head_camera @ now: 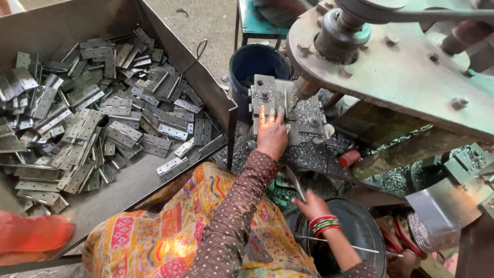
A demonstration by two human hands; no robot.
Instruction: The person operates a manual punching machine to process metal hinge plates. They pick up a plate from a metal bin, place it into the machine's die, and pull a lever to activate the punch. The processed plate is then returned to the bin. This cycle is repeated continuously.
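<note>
Left hand [271, 135] lies flat, fingers spread, pressing a hinge plate [280, 100] onto the machine's fixture block [267, 98]; right hand [310, 205] pinches a second hinge leaf [295, 183] ready; the tray [51, 25] at left is heaped with hinges [103, 118], so much work seems left.

Hinges [98, 118] in tray [170, 46], left of jig [278, 103].

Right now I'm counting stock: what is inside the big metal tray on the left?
The metal tray holds a loose heap of grey metal hinges, some bare floor showing. Whatever lies under the heap is covered.
</note>
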